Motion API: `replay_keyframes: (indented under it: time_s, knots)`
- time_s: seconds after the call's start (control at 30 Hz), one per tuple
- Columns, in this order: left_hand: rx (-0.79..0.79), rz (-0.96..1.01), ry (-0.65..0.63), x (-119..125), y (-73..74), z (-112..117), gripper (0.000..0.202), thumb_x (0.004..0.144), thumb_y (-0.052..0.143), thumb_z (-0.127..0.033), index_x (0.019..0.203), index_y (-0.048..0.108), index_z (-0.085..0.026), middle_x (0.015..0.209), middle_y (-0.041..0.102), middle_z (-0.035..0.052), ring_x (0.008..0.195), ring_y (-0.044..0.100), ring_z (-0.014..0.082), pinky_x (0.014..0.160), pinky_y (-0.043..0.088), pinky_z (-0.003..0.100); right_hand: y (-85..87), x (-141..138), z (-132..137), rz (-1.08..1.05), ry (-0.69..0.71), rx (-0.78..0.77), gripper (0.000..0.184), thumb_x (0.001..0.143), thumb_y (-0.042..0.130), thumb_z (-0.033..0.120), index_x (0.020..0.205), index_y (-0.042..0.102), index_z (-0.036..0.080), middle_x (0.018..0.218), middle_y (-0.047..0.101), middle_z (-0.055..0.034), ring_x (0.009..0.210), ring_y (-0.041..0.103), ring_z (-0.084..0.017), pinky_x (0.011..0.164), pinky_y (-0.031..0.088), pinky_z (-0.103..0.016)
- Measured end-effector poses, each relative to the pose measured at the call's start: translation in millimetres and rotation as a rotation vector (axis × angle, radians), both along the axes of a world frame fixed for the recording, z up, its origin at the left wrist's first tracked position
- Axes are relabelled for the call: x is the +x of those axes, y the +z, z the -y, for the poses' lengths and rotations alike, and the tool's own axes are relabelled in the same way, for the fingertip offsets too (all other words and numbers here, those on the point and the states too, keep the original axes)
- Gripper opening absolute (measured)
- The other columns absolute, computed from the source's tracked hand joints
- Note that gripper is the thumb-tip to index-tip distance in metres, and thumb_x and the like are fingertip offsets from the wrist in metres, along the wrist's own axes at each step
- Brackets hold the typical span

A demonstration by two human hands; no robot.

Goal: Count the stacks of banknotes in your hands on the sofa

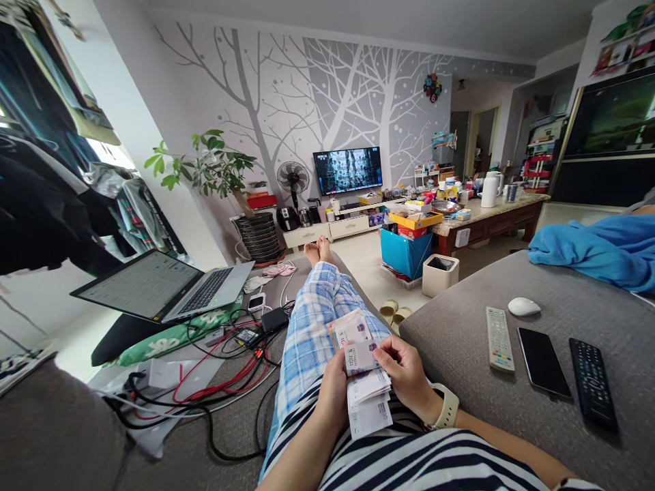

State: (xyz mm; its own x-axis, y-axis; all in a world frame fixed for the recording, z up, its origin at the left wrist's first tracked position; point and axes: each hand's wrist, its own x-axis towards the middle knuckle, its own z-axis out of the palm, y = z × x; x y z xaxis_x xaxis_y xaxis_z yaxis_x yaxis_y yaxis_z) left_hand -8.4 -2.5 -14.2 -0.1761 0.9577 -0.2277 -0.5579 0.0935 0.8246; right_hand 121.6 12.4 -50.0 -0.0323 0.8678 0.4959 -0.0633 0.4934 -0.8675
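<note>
Over my lap, both hands hold a loose stack of banknote-like printed paper notes (369, 409). My left hand (332, 392) is closed on the left edge of the stack. The thumb and fingers of my right hand (406, 375) pinch the right edge of an upper note. Several notes fan out below the hands, over the striped top (399, 470). Another pinkish note (351, 327) lies or is held beyond them, above the plaid trousers (312, 327); whether a finger touches it is hidden. A pale watch (446, 407) is on my right wrist.
On the sofa at left are an open laptop (215, 290), tangled cables (225, 389) and a black adapter (275, 320). At right lie a white mouse (524, 306), a grey remote (499, 339), a phone (544, 361) and a black remote (592, 383). A cluttered table (491, 217) stands beyond.
</note>
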Motion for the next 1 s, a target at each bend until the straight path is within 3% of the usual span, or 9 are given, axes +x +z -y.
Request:
replay_keyframes:
  time_s: [0.3, 0.5, 0.67, 0.8, 1.0]
  knots:
    - [0.017, -0.017, -0.053, -0.3, -3.3, -0.1, 0.021, 0.064, 0.077, -0.023, 0.081, 0.072, -0.012, 0.071, 0.074, 0.0072, 0.075, 0.071, 0.0286, 0.066, 0.056, 0.034, -1.6, 0.3, -1.6, 0.026, 0.003, 0.012, 0.026, 0.089, 0.058, 0.039, 0.075, 0.061, 0.017, 0.068, 0.06, -0.0003, 0.062, 0.053, -0.015, 0.059, 0.04, -0.024]
    - [0.038, 0.007, -0.097, 0.9, 0.2, 0.5, 0.025, 0.074, 0.071, -0.033, 0.083, 0.071, -0.01, 0.073, 0.075, 0.0099, 0.079, 0.072, 0.0271, 0.073, 0.056, 0.035, -0.1, -0.7, -1.3, 0.032, -0.013, 0.014, 0.023, 0.089, 0.058, 0.037, 0.076, 0.062, 0.017, 0.069, 0.062, -0.001, 0.063, 0.054, -0.015, 0.06, 0.041, -0.024]
    - [0.022, 0.019, -0.138, -1.2, -5.6, -2.9, 0.025, 0.079, 0.066, -0.035, 0.085, 0.069, -0.011, 0.075, 0.075, 0.01, 0.082, 0.072, 0.0265, 0.077, 0.056, 0.035, 2.2, -1.4, 0.0, 0.035, -0.025, 0.015, 0.019, 0.087, 0.059, 0.034, 0.08, 0.064, 0.017, 0.072, 0.063, -0.0014, 0.064, 0.055, -0.015, 0.062, 0.043, -0.025]
    - [0.033, 0.014, -0.185, -3.9, -7.7, -3.6, 0.024, 0.083, 0.062, -0.034, 0.082, 0.068, -0.012, 0.077, 0.076, 0.0103, 0.085, 0.072, 0.0264, 0.079, 0.056, 0.034, 2.9, -0.4, -0.2, 0.045, -0.021, 0.013, 0.018, 0.086, 0.06, 0.034, 0.079, 0.063, 0.018, 0.069, 0.061, -0.0001, 0.062, 0.052, -0.015, 0.06, 0.041, -0.025]
    - [0.03, 0.058, -0.215, -5.3, -6.9, -7.8, 0.029, 0.085, 0.057, -0.031, 0.095, 0.07, -0.007, 0.083, 0.076, 0.0142, 0.085, 0.073, 0.0275, 0.081, 0.055, 0.036, 2.7, 0.0, -2.8, 0.039, -0.016, 0.013, 0.023, 0.082, 0.067, 0.036, 0.069, 0.059, 0.018, 0.06, 0.053, 0.0033, 0.055, 0.044, -0.012, 0.055, 0.036, -0.024]
